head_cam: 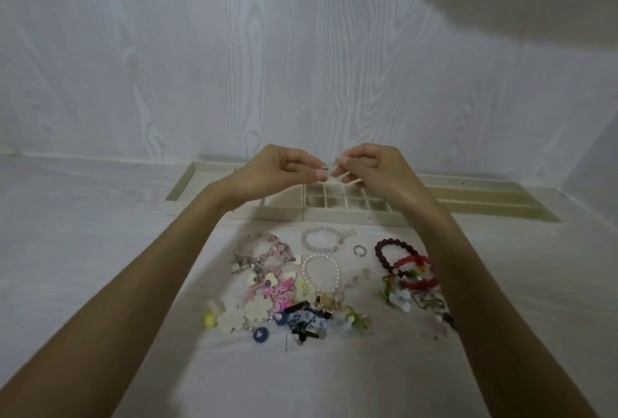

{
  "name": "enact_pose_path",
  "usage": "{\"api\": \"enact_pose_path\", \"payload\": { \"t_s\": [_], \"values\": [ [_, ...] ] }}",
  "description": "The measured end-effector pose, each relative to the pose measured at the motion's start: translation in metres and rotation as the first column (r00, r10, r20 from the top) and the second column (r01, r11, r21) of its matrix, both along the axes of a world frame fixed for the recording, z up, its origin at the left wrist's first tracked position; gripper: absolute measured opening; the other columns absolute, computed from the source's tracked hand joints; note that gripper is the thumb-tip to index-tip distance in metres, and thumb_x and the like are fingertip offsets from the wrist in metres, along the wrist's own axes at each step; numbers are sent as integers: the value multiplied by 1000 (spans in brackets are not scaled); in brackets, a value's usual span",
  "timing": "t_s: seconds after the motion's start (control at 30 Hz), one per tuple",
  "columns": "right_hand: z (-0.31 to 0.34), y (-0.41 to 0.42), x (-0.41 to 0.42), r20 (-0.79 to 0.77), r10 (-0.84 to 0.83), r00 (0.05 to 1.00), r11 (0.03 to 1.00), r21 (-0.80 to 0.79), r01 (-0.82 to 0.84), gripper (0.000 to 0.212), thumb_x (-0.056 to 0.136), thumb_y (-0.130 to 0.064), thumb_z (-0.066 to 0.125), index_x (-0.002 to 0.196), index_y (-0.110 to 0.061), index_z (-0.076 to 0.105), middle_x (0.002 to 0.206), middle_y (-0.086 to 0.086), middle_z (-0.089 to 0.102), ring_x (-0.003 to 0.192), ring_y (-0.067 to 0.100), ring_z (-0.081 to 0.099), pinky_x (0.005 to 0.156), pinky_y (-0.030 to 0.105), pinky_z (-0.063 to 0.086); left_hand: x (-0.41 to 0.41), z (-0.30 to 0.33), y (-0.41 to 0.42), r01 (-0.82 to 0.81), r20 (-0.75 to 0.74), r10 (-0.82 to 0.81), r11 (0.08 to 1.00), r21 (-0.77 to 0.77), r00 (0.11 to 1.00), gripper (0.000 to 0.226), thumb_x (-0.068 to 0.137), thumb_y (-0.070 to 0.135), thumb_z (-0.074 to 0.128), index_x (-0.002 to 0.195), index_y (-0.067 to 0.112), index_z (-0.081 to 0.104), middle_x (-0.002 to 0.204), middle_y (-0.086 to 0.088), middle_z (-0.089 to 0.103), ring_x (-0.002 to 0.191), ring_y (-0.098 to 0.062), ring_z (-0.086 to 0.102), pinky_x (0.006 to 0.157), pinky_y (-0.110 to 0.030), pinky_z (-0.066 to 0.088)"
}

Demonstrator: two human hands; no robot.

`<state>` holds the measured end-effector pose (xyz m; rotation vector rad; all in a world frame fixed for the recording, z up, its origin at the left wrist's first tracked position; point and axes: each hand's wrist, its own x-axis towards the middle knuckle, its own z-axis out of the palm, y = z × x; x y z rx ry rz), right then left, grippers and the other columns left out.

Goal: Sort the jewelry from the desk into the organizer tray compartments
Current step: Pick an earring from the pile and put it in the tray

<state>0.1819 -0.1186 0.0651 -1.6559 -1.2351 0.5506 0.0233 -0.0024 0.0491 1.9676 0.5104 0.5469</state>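
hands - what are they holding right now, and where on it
Both the left hand and the right hand pinch one small pale piece between their fingertips above the organizer tray; what it is cannot be told.

Whatever I pinch between my left hand (pixel 279 171) and right hand (pixel 374 166) is too small and pale to tell. My hands and wrists hide part of the organizer tray (pixel 475 203), including some small middle compartments. My right forearm covers the right side of the red bracelets (pixel 414 270). The near pile of jewelry (pixel 301 314) is blurred.
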Motion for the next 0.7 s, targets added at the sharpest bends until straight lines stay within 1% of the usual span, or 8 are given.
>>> {"api": "enact_pose_path", "payload": {
  "t_s": [0.07,0.13,0.23,0.33,0.47,0.53,0.6,0.7],
  "values": [
    [-6,17,0,-92,-8,996,1000,20,10,14,94,-20,56,101,-10,64,90,0,73,75,7,65,68,15,51,4,-5,14,5,28,-4,1000,-29,1000,22,88,21,64,108,12,69,96,-5,74,91,-8,69,88,-14,49],
    [-12,33,4,-110,-20,994,999,27,23,12,92,-20,58,98,-12,65,90,0,72,74,6,65,69,17,52,9,-9,30,-11,41,12,999,-37,999,23,90,20,62,109,10,68,95,-5,74,88,-8,69,82,-12,49],
    [-17,58,21,-18,-68,998,998,15,68,4,87,-23,66,89,-21,68,89,-2,71,79,9,65,76,23,52,22,-11,57,-31,16,31,1000,-1,999,23,88,23,64,109,15,69,95,-2,75,92,-6,69,84,-8,48],
    [-19,77,37,78,-107,991,994,10,107,8,84,-25,69,90,-21,71,90,-4,70,85,8,65,79,22,50,39,-12,81,-44,-15,44,999,0,999,26,86,20,68,111,14,67,93,-3,75,88,-3,69,73,-3,46],
    [-26,98,50,233,-169,957,983,-25,180,4,83,-25,69,85,-22,72,80,-10,67,82,5,64,78,21,49,62,-16,101,-9,-69,9,1000,4,998,23,87,9,66,109,5,67,88,-7,73,82,-6,70,73,-10,51],
    [-31,104,54,295,-167,941,972,-110,207,5,83,-24,69,85,-22,73,77,-8,67,81,10,65,79,27,52,73,-25,106,-15,-112,22,998,64,993,20,87,4,64,106,5,69,93,-19,72,89,-17,70,81,-16,54],
    [-38,107,57,335,-150,930,963,-164,214,9,82,-24,70,87,-19,75,79,-3,70,78,12,65,78,30,54,82,-37,111,-34,-143,52,991,129,988,18,84,5,67,100,10,71,98,-25,69,94,-28,68,91,-30,53],
    [-47,111,59,349,-153,925,959,-175,225,11,81,-25,71,88,-17,76,77,-1,70,75,13,64,72,27,52,91,-47,116,-42,-165,80,975,218,983,17,82,9,70,97,14,73,95,-7,74,88,-15,70,92,-39,53]
  ]
}}
